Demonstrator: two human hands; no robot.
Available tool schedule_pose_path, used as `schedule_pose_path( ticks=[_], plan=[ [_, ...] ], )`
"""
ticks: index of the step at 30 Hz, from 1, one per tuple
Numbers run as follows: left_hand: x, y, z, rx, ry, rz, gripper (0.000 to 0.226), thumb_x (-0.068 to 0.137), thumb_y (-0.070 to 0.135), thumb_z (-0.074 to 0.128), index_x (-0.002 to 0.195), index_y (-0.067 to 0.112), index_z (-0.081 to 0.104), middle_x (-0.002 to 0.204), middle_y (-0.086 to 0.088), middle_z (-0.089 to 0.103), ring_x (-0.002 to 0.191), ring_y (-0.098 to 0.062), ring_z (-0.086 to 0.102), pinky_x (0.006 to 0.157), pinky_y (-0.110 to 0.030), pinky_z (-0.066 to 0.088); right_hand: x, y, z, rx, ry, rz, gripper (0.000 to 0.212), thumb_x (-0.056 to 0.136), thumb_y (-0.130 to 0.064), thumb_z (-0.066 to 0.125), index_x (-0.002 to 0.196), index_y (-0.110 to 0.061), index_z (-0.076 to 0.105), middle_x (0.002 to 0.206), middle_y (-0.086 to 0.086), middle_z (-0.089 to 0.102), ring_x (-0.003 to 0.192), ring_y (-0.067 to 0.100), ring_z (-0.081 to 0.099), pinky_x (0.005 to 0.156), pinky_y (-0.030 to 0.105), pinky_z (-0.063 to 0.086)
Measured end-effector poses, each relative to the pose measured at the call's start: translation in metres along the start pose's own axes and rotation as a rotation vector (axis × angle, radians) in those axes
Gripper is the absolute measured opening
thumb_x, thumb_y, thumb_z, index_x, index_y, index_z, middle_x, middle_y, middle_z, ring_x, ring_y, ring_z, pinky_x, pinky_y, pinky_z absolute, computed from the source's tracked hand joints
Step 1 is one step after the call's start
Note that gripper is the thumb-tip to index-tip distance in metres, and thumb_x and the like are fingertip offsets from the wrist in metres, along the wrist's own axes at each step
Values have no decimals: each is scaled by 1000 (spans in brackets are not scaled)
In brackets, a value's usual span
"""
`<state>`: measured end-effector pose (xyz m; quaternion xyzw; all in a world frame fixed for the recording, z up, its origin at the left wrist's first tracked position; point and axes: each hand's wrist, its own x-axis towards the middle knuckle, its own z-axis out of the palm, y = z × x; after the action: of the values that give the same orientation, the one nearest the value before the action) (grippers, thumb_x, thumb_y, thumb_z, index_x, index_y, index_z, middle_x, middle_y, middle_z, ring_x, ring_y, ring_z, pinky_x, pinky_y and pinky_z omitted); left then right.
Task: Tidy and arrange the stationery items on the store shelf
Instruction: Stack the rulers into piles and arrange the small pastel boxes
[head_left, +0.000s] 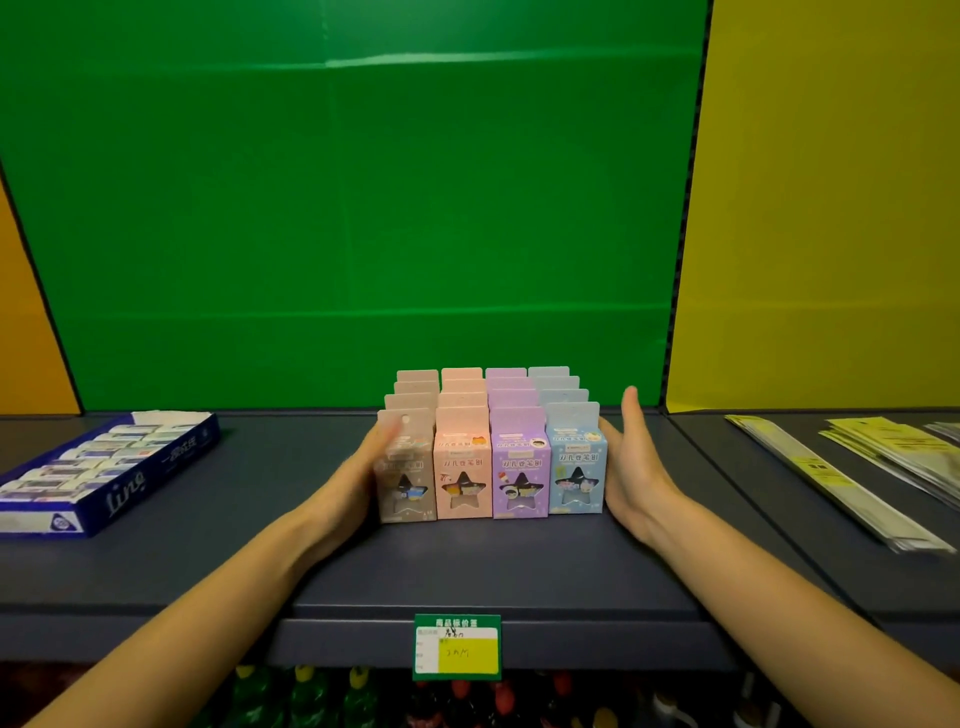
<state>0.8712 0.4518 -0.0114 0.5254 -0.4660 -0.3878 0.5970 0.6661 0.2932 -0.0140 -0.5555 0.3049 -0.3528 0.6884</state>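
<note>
Standing between the two hands is a neat block of small cardboard sharpener boxes (491, 447) in four colour rows: beige, pink, purple and pale blue. Each row goes back four deep, and the fronts line up nearly straight. The left hand (363, 467) is flat and open, pressed against the beige side of the block, a bit blurry. The right hand (631, 462) is flat and open too, its fingers touching or just beside the blue side. Neither hand holds anything; they look like they are squeezing the block square.

This part of the job seems almost done. The block sits in the middle of the dark grey store shelf (467, 561), above the green and yellow price tag (457, 647).

Well out past the left hand is a blue and white tray of erasers (104, 467), sitting a little crooked. Well out past the right hand lie flat yellow and clear packets (857, 467), fanned out messily. Those probably still need tidying.
</note>
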Motion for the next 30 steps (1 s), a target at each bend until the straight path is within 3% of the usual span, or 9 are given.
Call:
schedule_pose_path(
  ticks=[2,5,10,13,15,19,26,28,30],
  plan=[
    [6,3,-5,-139,82,-65,61,75,72,30,106,29,60,101,3,73,97,-18,66,77,-36,49,8,-3,-4,23,10,-4,83,83,-73,7,137,-22,43,138,9,52,127,27,48,106,48,36],
    [22,7,-9,-200,176,-133,64,86,67,13,100,24,59,100,-3,67,97,-21,60,87,-44,42,23,-11,-8,75,84,-35,85,84,-71,8,147,-15,20,154,6,26,142,22,27,118,46,18],
    [51,4,-3,-345,283,-189,75,83,73,20,86,13,66,69,-11,74,67,-27,70,75,-43,48,39,-14,-3,67,117,43,89,79,-77,12,146,-19,25,150,11,35,135,29,38,110,49,32],
    [60,-3,-6,-424,268,-199,74,82,73,23,87,13,65,67,-11,74,57,-24,71,70,-41,51,48,-7,-5,26,90,48,80,85,-70,11,127,-16,51,102,10,72,91,25,69,70,35,51],
    [61,-6,-7,-415,258,-203,72,84,71,22,85,13,64,62,-9,73,53,-22,70,62,-35,55,49,-4,-5,37,54,58,70,89,-66,10,96,-17,60,57,1,71,52,16,68,48,23,49],
    [59,-7,-6,-382,251,-194,69,86,67,22,83,12,63,59,-8,72,51,-21,69,63,-37,51,50,-5,-2,85,35,29,64,90,-63,9,77,-19,54,43,-2,64,39,12,62,37,17,44],
    [54,0,-5,-332,264,-189,71,88,66,17,86,12,64,62,-9,74,58,-23,71,68,-39,47,49,-3,-1,11,21,13,68,89,-65,9,93,-19,59,60,2,72,54,16,69,54,28,49],
    [51,3,-6,-291,286,-190,69,89,64,17,92,11,62,69,-9,74,74,-26,68,71,-39,48,40,-8,-1,3,52,-3,75,88,-66,10,121,-15,55,102,10,72,93,23,69,78,37,49],
    [47,6,-7,-183,368,-135,57,93,56,21,105,13,57,95,-11,71,93,-25,62,85,-39,47,32,-14,-6,-27,108,-33,73,91,-61,15,140,-12,36,142,12,46,130,26,44,108,43,35]
  ],
)
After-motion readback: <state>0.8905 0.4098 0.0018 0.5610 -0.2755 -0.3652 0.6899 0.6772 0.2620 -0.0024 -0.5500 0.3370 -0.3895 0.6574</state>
